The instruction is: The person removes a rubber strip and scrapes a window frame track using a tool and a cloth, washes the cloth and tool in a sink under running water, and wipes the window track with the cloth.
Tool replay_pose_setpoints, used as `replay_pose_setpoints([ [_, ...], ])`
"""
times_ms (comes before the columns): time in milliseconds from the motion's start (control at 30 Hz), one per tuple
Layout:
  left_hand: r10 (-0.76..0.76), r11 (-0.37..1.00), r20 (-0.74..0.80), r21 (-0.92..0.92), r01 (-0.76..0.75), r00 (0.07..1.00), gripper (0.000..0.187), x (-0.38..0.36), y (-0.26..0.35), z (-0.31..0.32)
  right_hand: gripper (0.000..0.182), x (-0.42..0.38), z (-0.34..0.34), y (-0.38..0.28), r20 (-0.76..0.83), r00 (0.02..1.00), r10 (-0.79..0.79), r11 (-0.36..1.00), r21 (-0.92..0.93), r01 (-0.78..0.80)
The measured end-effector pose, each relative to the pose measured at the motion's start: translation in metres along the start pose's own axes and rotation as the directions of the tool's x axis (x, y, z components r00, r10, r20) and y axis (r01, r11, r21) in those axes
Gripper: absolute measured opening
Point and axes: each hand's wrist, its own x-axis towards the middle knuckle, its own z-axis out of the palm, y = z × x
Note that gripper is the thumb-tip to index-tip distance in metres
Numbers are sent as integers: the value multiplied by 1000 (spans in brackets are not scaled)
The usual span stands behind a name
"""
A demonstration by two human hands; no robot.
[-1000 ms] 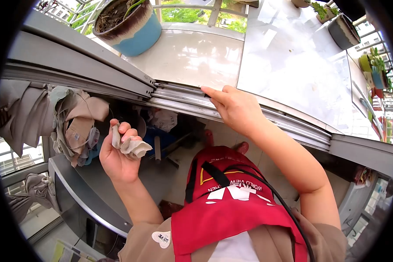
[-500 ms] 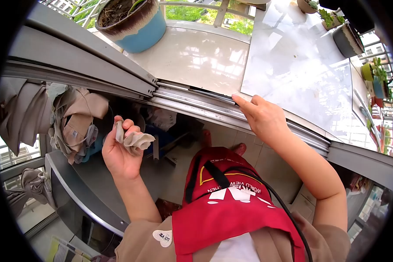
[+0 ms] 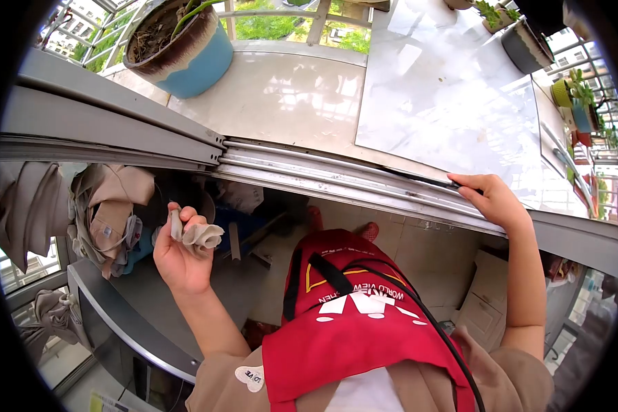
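Note:
My left hand (image 3: 182,268) is raised beside the apron, its fingers closed round a crumpled grey-beige cloth (image 3: 202,237). My right hand (image 3: 500,204) is at the right part of the metal window track (image 3: 302,166). Its fingers pinch the end of a thin black stick-like tool (image 3: 419,178), which lies along the far groove of the track. What kind of tool it is, I cannot make out. The red apron (image 3: 364,343) on my body hangs below the track, with a black cable running across it.
Beyond the track is a tiled ledge (image 3: 275,89) with a blue-and-brown flowerpot (image 3: 199,65) and a glossy white panel (image 3: 439,96). Small potted plants (image 3: 577,103) stand at the right. A window frame (image 3: 110,113) and hanging clothes (image 3: 113,213) are at the left.
My right hand has slid to the right along the track with the black tool. My left hand keeps its grip on the cloth. The whole view has shifted slightly.

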Motion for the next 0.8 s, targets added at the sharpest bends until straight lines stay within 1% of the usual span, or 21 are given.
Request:
replay_pose_setpoints([
  [33, -21, 1000, 4, 3, 21, 1000, 24, 1, -1, -2, 33, -8, -5, 12, -8, 1000, 7, 1000, 3, -7],
  [100, -63, 998, 13, 13, 63, 998, 24, 9, -6, 1, 33, -24, -10, 30, 2, 994, 105, 993, 56, -105],
  [133, -84, 996, 30, 27, 83, 996, 24, 15, -9, 4, 32, -17, 0, 24, -25, 1000, -9, 992, 125, 12],
  [167, -104, 994, 46, 41, 103, 993, 24, 21, -13, 7, 31, -7, 8, 6, -13, 1000, 23, 996, 90, -22],
  [200, -126, 991, 52, 51, 123, 991, 24, 27, -18, 14, 31, 7, 25, -3, -93, 981, -172, 985, -7, 172],
  [233, -155, 987, 72, 63, 151, 985, 24, 31, -24, 25, 31, 17, 41, -28, -145, 956, -254, 961, -145, 234],
  [267, -185, 981, 91, 74, 178, 979, 24, 35, -30, 35, 29, 29, 68, -37, -241, 893, -380, 922, -177, 345],
  [300, -190, 980, 100, 81, 182, 977, 25, 37, -36, 43, 31, 33, 87, -56, -311, 865, -393, 917, -204, 343],
  [333, -207, 976, 102, 89, 198, 973, 25, 38, -38, 49, 31, 37, 99, -63, -338, 861, -379, 923, -205, 326],
  [400, -187, 980, 49, 80, 183, 981, 24, 39, -42, 56, 31, 24, 93, -57, -336, 895, -292, 954, -167, 249],
  [467, -170, 981, 20, 101, 167, 985, 24, 39, -41, 51, 33, -2, 79, -10, -362, 901, -238, 971, -92, 220],
  [500, -172, 978, 5, 116, 170, 985, 24, 40, -38, 44, 33, -23, 63, 7, -292, 954, -72, 996, -70, 54],
  [533, -170, 976, -12, 134, 170, 985, 24, 40, -35, 38, 33, -45, 47, 22, -216, 972, 97, 992, -60, -112],
  [567, -177, 976, -11, 126, 177, 984, 24, 40, -34, 32, 33, -67, 38, 46, -271, 957, 101, 995, 30, -97],
  [600, -167, 976, -43, 135, 171, 985, 24, 40, -33, 28, 33, -85, 32, 64, -327, 938, 113, 989, 125, -76],
  [633, -165, 974, -69, 147, 174, 984, 25, 43, -33, 26, 32, -98, 22, 69, -323, 925, 200, 978, 128, -167],
  [667, -182, 971, -64, 148, 190, 981, 25, 44, -33, 26, 32, -110, 12, 69, -319, 903, 287, 957, 131, -257],
  [700, -184, 970, -57, 149, 190, 981, 25, 46, -35, 26, 31, -115, 6, 64, -319, 893, 318, 947, 71, -312],
  [800, -225, 964, -26, 138, 226, 974, 25, 59, -49, 32, 29, -97, 24, 47, -363, 914, 180, 973, -71, -220],
])
